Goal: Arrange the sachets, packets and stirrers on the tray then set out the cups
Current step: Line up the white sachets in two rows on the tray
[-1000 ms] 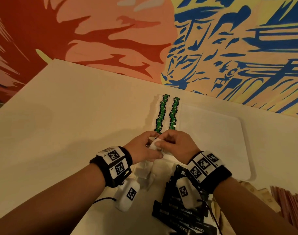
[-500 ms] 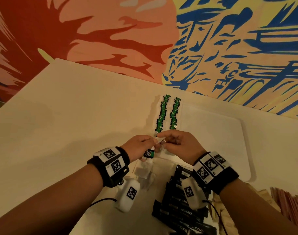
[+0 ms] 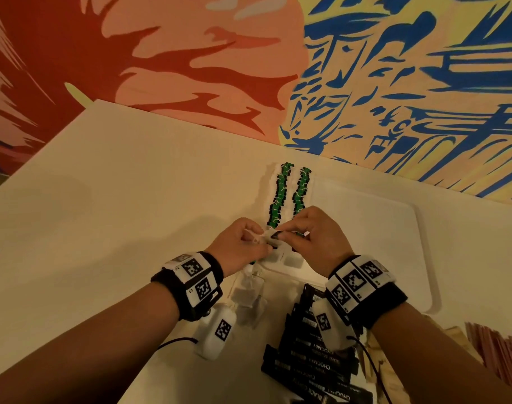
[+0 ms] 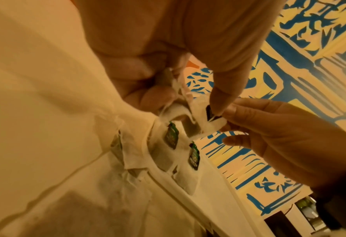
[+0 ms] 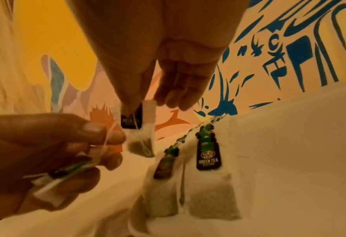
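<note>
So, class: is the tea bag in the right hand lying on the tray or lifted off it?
Lifted. The right hand pinches the tea bag by its top; it hangs above the tray, with wall visible behind it.

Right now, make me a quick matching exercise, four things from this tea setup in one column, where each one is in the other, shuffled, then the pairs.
1. tea bag
2. tea bag rows
3. black sachets
4. loose tea bags

A. on the tray
B. piled below the right hand
C. pinched by the right hand
D. on the table below the left hand

Pairs: 1-C, 2-A, 3-B, 4-D
</note>
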### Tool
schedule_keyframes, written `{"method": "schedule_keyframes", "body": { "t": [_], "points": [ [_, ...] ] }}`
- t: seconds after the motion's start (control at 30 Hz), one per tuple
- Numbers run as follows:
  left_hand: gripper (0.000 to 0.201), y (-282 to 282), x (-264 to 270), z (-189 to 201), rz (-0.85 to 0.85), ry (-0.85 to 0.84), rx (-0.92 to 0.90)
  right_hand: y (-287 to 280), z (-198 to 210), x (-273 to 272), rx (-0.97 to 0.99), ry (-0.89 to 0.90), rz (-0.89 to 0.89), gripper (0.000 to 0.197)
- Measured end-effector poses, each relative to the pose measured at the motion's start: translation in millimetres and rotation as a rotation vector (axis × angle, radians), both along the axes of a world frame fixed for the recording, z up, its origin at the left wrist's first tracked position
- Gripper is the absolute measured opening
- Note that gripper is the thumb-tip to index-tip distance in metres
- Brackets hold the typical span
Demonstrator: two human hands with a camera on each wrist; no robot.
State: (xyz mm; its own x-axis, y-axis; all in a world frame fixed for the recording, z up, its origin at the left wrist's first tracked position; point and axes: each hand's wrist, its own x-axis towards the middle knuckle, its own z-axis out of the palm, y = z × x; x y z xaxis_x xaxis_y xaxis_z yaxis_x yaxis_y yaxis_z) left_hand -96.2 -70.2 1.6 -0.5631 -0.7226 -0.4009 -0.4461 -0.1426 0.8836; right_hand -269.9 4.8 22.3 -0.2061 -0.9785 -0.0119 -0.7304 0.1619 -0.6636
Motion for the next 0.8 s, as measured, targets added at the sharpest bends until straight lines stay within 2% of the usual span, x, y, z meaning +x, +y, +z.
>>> {"method": "schedule_keyframes", "body": {
  "t": [0.07, 0.17, 0.27, 0.43, 0.57, 0.67, 0.8],
  "points": [
    [0.028, -2.1, -2.4, -3.8, -0.023, 0.004, -0.028, -1.5, 0.6, 0.7, 0.003, 0.003, 0.028, 0.013],
    [0.007, -3.7, -5.5, -3.1, -0.125, -0.032, -0.125, -1.7, 4.7, 2.8, 0.044, -0.036, 0.031, 0.014],
    [0.006, -5.2, -2.1, -6.3, -0.102, -0.051, -0.129, 2.0, 5.9, 0.3, 0.072, -0.095, -0.023, 0.016],
    [0.026, -8.0, 9.6, -10.5, -0.011, -0.093, -0.017, 15.7, 1.4, -10.2, 0.183, -0.066, 0.043, 0.019],
    [0.038, -11.6, 11.1, -7.2, 0.030, -0.100, -0.013, 21.9, -8.6, -18.3, 0.291, -0.032, 0.051, 0.022],
    [0.038, -12.4, 8.4, -6.8, 0.059, -0.039, 0.032, 21.6, -14.4, -22.8, 0.336, -0.002, 0.001, 0.023],
    [0.028, -12.0, 6.8, -5.3, 0.034, -0.013, 0.018, 21.1, -16.2, -24.0, 0.348, 0.037, -0.043, 0.022]
  ]
}}
